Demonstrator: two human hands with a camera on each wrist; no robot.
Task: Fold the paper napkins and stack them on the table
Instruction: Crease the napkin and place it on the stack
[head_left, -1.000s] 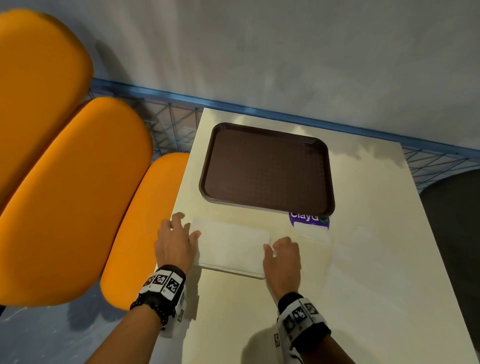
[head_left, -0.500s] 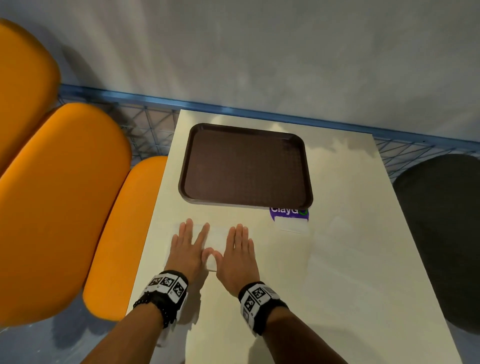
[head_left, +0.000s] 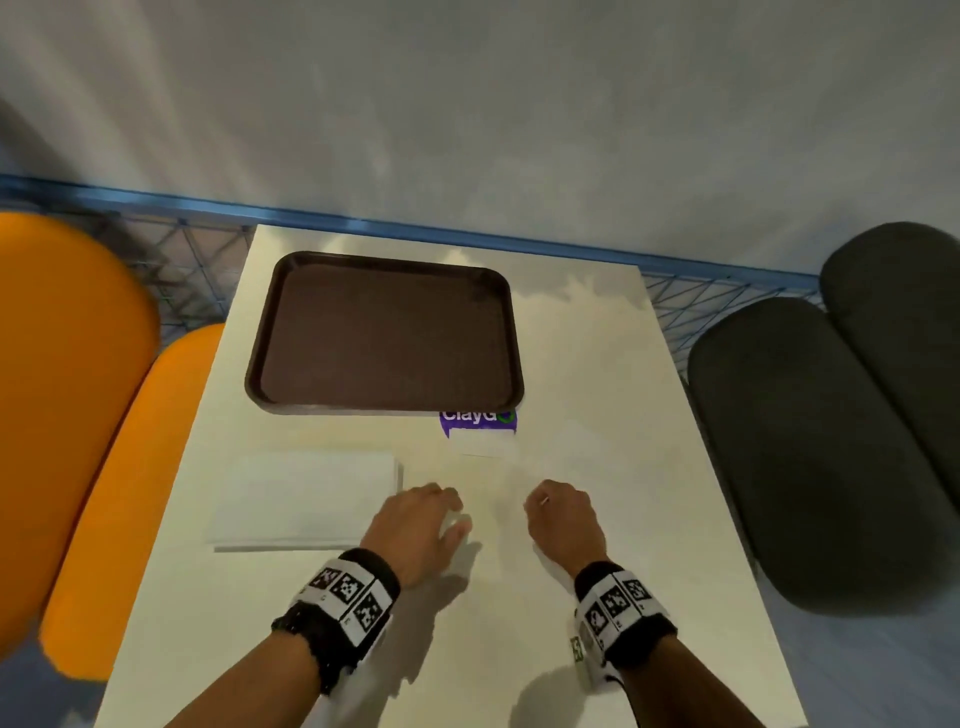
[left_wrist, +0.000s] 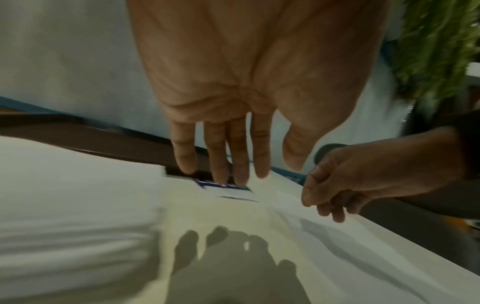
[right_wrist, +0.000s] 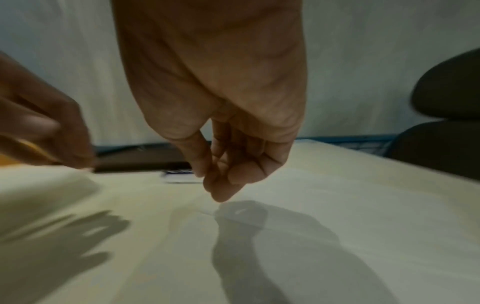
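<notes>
A folded white napkin stack lies on the cream table at the front left, also seen in the left wrist view. My left hand hovers just right of it, fingers straight and spread, holding nothing. My right hand is further right, low over the table. Its fingers are loosely curled with the tips near the thumb, and nothing shows between them. A thin, pale loose napkin lies flat beyond the right hand, barely distinct from the table.
A dark brown tray sits at the back of the table. A purple sticker with a white slip lies at its front right corner. Orange seats flank the left, dark grey seats the right. A wall stands behind.
Both hands have lifted off the folded napkin and moved right. The napkin stays flat at the left. The right hand's fingers have curled in. The head view has turned right.
</notes>
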